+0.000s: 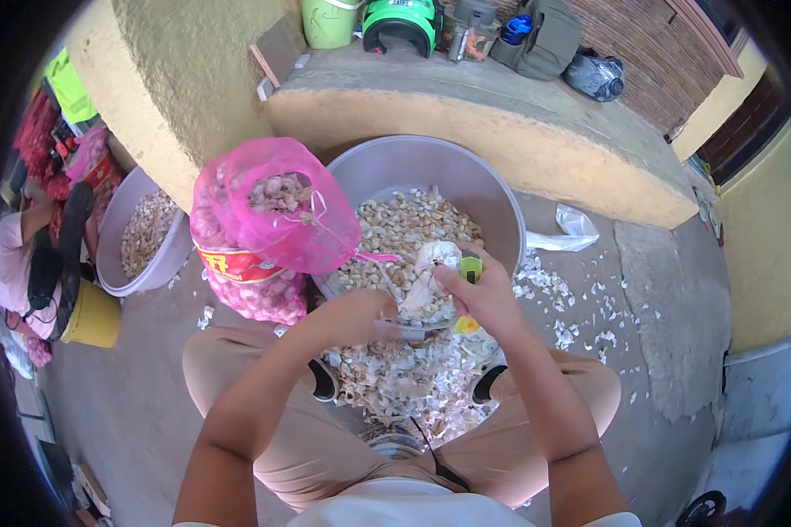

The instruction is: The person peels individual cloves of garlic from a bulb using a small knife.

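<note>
My right hand [482,294] grips a small knife with a yellow-green handle [470,272] and presses a white garlic bulb [432,263] with the thumb. My left hand [353,316] is closed just below and left of the bulb, fingers at its papery skin. Both hands hover over the near rim of a large grey metal basin [431,167] holding several peeled cloves [395,224]. A heap of garlic skins [413,378] lies on the ground between my knees.
A pink mesh sack of garlic bulbs [268,228] leans on the basin's left side. A second basin [141,233] with cloves stands at the left, next to another person [26,255] and a yellow bucket [92,318]. A concrete ledge [501,132] behind carries a helmet and bags.
</note>
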A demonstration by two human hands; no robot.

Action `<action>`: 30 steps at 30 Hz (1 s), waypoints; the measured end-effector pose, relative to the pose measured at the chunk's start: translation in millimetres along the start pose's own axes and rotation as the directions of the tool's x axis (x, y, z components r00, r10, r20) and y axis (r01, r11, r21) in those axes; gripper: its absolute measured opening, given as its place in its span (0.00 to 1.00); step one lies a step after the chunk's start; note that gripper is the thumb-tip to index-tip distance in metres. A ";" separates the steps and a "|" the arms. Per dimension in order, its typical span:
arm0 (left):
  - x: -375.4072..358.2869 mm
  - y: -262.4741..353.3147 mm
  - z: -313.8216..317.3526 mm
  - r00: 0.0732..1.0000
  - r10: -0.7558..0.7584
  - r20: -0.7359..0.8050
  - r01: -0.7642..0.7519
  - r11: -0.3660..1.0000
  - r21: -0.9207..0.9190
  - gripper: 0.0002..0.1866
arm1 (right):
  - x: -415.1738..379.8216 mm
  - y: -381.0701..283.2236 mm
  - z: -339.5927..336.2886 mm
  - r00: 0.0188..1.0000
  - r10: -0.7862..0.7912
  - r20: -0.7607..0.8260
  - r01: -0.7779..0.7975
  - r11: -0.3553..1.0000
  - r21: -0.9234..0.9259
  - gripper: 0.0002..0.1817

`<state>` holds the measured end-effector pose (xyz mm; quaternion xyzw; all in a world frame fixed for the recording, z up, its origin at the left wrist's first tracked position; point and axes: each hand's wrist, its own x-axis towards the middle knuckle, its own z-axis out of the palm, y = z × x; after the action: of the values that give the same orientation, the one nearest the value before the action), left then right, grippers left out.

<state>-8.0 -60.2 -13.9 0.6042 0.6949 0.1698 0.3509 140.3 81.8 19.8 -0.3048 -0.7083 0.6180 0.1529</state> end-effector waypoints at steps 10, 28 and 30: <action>6.0 25.2 -13.1 0.696 0.186 -0.694 -0.399 0.903 -0.158 0.11 | 3.8 1.6 9.4 0.991 0.057 0.120 -0.059 0.998 0.017 0.20; 14.1 2.5 -16.7 0.728 0.129 -0.673 -0.297 0.945 -0.140 0.06 | 4.4 4.6 8.5 0.977 0.116 0.182 -0.158 0.959 0.236 0.10; 17.1 -6.0 -14.1 0.749 0.177 -0.639 -0.259 0.965 -0.036 0.06 | 4.0 3.8 7.7 0.972 0.100 0.211 -0.147 0.965 0.219 0.10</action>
<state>-22.5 -42.4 -12.9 0.5667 0.6849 0.4441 0.1121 133.6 78.5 14.0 -0.2654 -0.6221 0.7325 0.0775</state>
